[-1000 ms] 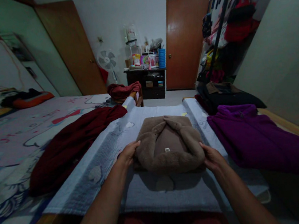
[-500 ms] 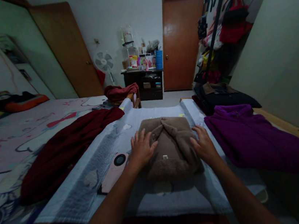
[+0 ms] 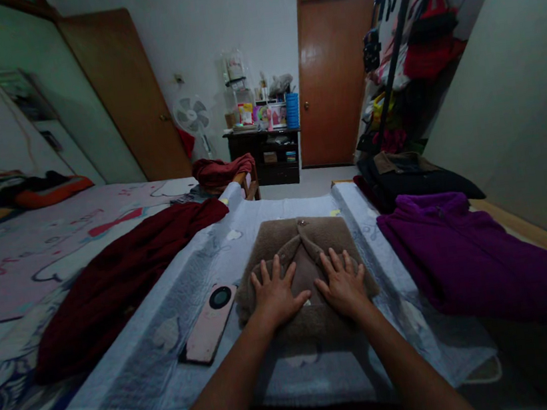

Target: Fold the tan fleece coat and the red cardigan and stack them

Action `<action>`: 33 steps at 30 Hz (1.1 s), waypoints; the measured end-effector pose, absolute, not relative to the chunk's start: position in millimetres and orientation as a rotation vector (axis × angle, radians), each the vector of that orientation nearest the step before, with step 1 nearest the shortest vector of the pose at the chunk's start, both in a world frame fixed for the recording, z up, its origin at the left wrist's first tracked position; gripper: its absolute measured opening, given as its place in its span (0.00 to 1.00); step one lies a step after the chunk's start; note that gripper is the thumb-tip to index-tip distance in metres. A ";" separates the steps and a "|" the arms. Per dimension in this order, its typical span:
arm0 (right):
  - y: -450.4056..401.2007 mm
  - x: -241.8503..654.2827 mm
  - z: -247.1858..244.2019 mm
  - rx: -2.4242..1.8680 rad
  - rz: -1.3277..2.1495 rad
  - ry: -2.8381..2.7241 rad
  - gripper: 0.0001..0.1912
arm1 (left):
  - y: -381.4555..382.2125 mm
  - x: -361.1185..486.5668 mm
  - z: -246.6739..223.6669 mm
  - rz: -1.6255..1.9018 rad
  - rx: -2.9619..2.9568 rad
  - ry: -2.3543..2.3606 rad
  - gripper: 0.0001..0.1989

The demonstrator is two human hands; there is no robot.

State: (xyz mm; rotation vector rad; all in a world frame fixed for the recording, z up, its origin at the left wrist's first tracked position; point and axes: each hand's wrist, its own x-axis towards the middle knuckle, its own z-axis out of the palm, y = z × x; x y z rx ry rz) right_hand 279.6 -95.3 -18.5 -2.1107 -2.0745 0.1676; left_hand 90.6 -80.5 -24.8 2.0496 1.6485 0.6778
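A folded brown fleecy garment [image 3: 314, 324] lies on a light blue cloth [image 3: 296, 373], its collar opening pointing away from me. My left hand [image 3: 277, 292] rests flat on its left half, fingers spread. On the right half lies my right hand [image 3: 341, 280], palm down with fingers apart. Both thumbs point inward near a small white tag, which is partly covered. Left of the garment is a pink phone [image 3: 209, 328] with a round black camera ring, touched by neither hand.
Dark red clothing [image 3: 126, 278] lies at the left, beside a patterned bed [image 3: 70, 232]. At the right are a purple garment [image 3: 482, 258] and folded dark clothes [image 3: 416, 179]. A fan [image 3: 192, 115] and a dark cabinet [image 3: 262, 159] stand at the back.
Both hands have moved from the garment's sides inward and toward me, and now press flat on its top. The garment's folds look flatter and the phone is more fully visible.
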 end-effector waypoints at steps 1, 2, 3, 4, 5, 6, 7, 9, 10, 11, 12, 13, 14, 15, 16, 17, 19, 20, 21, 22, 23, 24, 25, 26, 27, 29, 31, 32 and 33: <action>-94.7 279.7 -17.8 -2.110 0.164 -2.073 0.35 | -80.1 90.1 -24.5 0.691 2.044 1.633 0.38; -94.2 279.4 -17.3 -2.111 0.157 -2.072 0.35 | -79.4 89.5 -23.8 0.705 2.032 1.615 0.38; -93.9 279.0 -17.1 -2.114 0.152 -2.072 0.35 | -78.2 89.2 -22.7 0.720 2.011 1.598 0.38; -93.7 278.5 -17.1 -2.118 0.148 -2.074 0.35 | -76.5 89.3 -21.0 0.740 1.980 1.583 0.37; -93.6 278.0 -17.3 -2.120 0.148 -2.078 0.35 | -74.1 89.9 -18.6 0.767 1.946 1.568 0.35; -93.6 277.6 -17.6 -2.120 0.148 -2.082 0.35 | -70.8 91.3 -15.8 0.798 1.916 1.555 0.33; -93.7 277.2 -17.9 -2.121 0.148 -2.084 0.36 | -66.7 93.3 -12.5 0.830 1.899 1.546 0.31; -94.1 277.0 -18.6 -2.120 0.138 -2.079 0.36 | -55.5 98.4 -5.7 0.874 1.923 1.538 0.29; -94.5 277.1 -18.9 -2.118 0.128 -2.075 0.36 | -48.5 100.9 -2.7 0.877 1.948 1.537 0.28; -95.0 277.3 -19.1 -2.114 0.120 -2.072 0.36 | -40.6 103.0 -0.1 0.872 1.967 1.540 0.28; -95.5 277.6 -19.1 -2.111 0.113 -2.068 0.36 | -32.1 104.3 2.0 0.867 1.973 1.550 0.27; -95.9 277.8 -19.1 -2.107 0.111 -2.067 0.36 | -23.3 104.8 3.6 0.857 1.969 1.557 0.26; -96.3 278.1 -18.9 -2.102 0.110 -2.066 0.36 | -14.5 104.3 4.8 0.847 1.953 1.560 0.24; -96.5 278.3 -18.6 -2.099 0.110 -2.064 0.36 | -6.1 103.0 5.7 0.840 1.931 1.560 0.21; -96.6 278.4 -18.3 -2.098 0.110 -2.062 0.36 | 1.3 101.3 6.6 0.837 1.908 1.559 0.18; -96.6 278.5 -18.0 -2.099 0.111 -2.062 0.36 | 7.3 99.5 7.4 0.835 1.883 1.562 0.15; -96.1 278.4 -18.0 -2.109 0.112 -2.063 0.36 | 14.2 97.5 9.5 0.854 1.831 1.608 0.13; -95.8 278.3 -18.2 -2.115 0.112 -2.064 0.36 | 15.1 97.9 10.8 0.885 1.834 1.660 0.13; -95.5 278.2 -18.7 -2.121 0.111 -2.064 0.36 | 14.6 99.6 12.1 0.925 1.872 1.708 0.15; -95.4 278.1 -19.3 -2.123 0.108 -2.064 0.36 | 13.1 102.5 13.1 0.966 1.951 1.727 0.16; -95.3 278.1 -19.9 -2.123 0.103 -2.064 0.36 | 11.2 106.3 13.7 0.998 2.067 1.699 0.18; -95.4 278.0 -20.5 -2.119 0.097 -2.065 0.36 | 9.3 110.7 13.5 1.005 2.209 1.617 0.19; -95.6 278.0 -20.9 -2.112 0.091 -2.068 0.36 | 7.8 115.1 12.3 0.978 2.345 1.493 0.20; -95.8 278.0 -21.1 -2.104 0.085 -2.070 0.35 | 6.8 119.2 10.1 0.918 2.443 1.362 0.20; -96.0 278.3 -21.0 -2.097 0.083 -2.072 0.35 | 6.4 122.7 6.8 0.845 2.503 1.261 0.21; -96.6 279.4 -20.4 -2.083 0.091 -2.074 0.35 | 7.2 126.7 -1.6 0.702 2.533 1.197 0.24; -97.7 281.9 -20.1 -2.060 0.105 -2.083 0.35 | 8.6 127.4 -9.9 0.612 2.517 1.246 0.28; -98.8 283.7 -20.5 -2.044 0.114 -2.092 0.36 | 9.2 126.9 -13.1 0.585 2.514 1.272 0.29; -100.5 285.8 -21.5 -2.025 0.124 -2.101 0.36 | 9.4 126.3 -15.5 0.567 2.514 1.291 0.29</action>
